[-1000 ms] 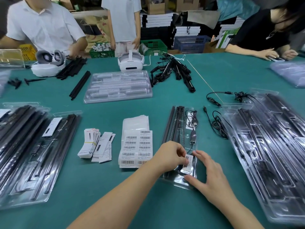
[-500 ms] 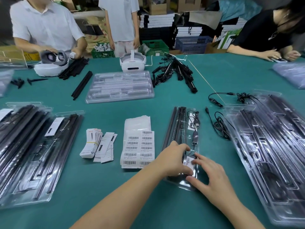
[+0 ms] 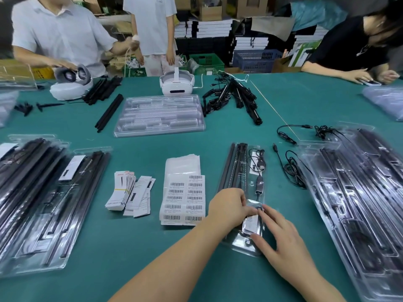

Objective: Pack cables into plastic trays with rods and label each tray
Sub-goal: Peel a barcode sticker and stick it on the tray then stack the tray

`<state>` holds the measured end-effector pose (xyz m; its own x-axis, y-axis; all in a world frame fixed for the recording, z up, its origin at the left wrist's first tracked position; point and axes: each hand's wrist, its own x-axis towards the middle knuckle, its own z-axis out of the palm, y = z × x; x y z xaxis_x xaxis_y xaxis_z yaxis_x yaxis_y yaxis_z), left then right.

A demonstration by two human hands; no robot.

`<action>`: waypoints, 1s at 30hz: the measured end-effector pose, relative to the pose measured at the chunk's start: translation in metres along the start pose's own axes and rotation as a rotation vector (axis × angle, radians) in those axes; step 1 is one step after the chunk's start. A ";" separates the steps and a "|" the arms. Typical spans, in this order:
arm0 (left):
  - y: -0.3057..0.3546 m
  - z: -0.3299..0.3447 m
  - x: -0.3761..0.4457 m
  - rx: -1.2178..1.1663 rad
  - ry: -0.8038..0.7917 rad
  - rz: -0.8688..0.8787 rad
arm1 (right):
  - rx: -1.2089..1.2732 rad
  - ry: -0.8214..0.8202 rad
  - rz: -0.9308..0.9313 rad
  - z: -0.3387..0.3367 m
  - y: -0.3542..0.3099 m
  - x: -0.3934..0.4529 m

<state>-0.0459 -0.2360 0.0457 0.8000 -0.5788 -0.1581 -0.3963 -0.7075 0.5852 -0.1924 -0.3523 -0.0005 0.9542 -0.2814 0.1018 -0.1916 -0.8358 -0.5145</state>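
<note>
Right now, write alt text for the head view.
Both hands, left hand and right hand, press a white label onto a clear plastic tray holding black rods and a cable, on a green table.

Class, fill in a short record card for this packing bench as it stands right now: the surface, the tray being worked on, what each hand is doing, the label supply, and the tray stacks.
Surface: green table
Tray in work: narrow clear tray holding black rods and a cable
Left hand: fingers curled at the white label on the tray
Right hand: fingers spread, pressing the tray's near end
Label supply: barcode sheet left of the tray
Tray stacks: filled trays far left; more trays right
</note>
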 end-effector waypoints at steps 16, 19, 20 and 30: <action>0.002 0.003 -0.010 0.141 0.020 0.036 | 0.081 0.064 0.067 0.003 0.002 0.000; 0.004 0.002 -0.007 0.148 0.036 -0.009 | 0.085 0.068 0.062 0.003 0.002 0.000; 0.004 0.002 -0.007 0.150 0.033 -0.011 | 0.085 0.069 0.060 0.003 0.002 -0.001; -0.007 -0.006 -0.035 0.035 -0.222 0.161 | 0.095 0.089 0.067 0.003 0.002 0.000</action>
<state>-0.0677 -0.2082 0.0520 0.6089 -0.7567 -0.2380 -0.5287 -0.6108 0.5894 -0.1917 -0.3529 -0.0046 0.9151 -0.3792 0.1373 -0.2275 -0.7665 -0.6006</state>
